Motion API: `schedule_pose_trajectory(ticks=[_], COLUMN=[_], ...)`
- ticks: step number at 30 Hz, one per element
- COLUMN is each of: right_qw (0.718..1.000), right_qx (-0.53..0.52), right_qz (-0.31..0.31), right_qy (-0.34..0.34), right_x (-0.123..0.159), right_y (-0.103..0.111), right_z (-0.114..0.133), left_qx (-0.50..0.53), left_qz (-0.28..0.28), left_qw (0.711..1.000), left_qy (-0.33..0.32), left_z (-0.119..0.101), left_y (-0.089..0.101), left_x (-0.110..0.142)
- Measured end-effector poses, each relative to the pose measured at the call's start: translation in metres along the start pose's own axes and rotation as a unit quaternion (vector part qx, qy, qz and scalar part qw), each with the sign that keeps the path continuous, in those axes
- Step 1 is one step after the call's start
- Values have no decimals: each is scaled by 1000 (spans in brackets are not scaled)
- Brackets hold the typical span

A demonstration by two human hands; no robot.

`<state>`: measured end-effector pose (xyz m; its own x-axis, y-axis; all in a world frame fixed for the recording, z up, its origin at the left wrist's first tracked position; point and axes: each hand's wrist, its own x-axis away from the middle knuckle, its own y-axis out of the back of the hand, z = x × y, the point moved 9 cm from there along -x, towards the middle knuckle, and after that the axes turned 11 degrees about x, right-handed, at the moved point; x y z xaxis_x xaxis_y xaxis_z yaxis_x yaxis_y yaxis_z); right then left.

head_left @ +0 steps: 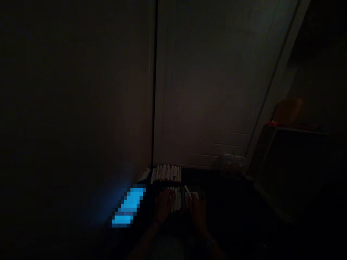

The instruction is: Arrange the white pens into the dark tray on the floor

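Observation:
The scene is very dark. My right hand (pixel 198 211) has its fingers closed on a slim white marker-like stick (pixel 187 191), which tilts up and to the left. Beneath that hand lies a pale flat patch (pixel 195 195), too dim to name. My left hand (pixel 163 203) is over the left end of a short row of similar white sticks (pixel 177 198), lying side by side on a dark surface. Its fingers look bent, but darkness hides whether they grip anything. Further back, a longer row of white sticks (pixel 166 173) lies near the wall, some with reddish ends.
A glowing blue, pixelated screen (pixel 128 206) is at my left. A few more sticks (pixel 145 174) lie in the corner by the wall (pixel 200 90). Two clear containers (pixel 233 166) stand back right, beside a dark cabinet-like piece (pixel 298 159) with an orange object (pixel 287 110) on top.

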<state>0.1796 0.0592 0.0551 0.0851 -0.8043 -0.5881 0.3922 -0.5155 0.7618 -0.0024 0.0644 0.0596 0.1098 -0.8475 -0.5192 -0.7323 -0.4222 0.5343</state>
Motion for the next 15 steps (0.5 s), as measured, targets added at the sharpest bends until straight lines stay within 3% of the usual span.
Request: schedule_pose_trajectory(ticks=[9, 15], right_qw=[999, 998], right_qx=[43, 54], right_qz=[-7, -16], right_qy=[5, -7], right_x=[0, -1], right_y=[-2, 9], right_z=[-1, 2], left_qx=[-95, -105], left_qz=[58, 101], left_qw=[983, 979], left_qy=[-148, -145], left_z=[-22, -28], left_y=[-25, -34], left_x=[10, 10])
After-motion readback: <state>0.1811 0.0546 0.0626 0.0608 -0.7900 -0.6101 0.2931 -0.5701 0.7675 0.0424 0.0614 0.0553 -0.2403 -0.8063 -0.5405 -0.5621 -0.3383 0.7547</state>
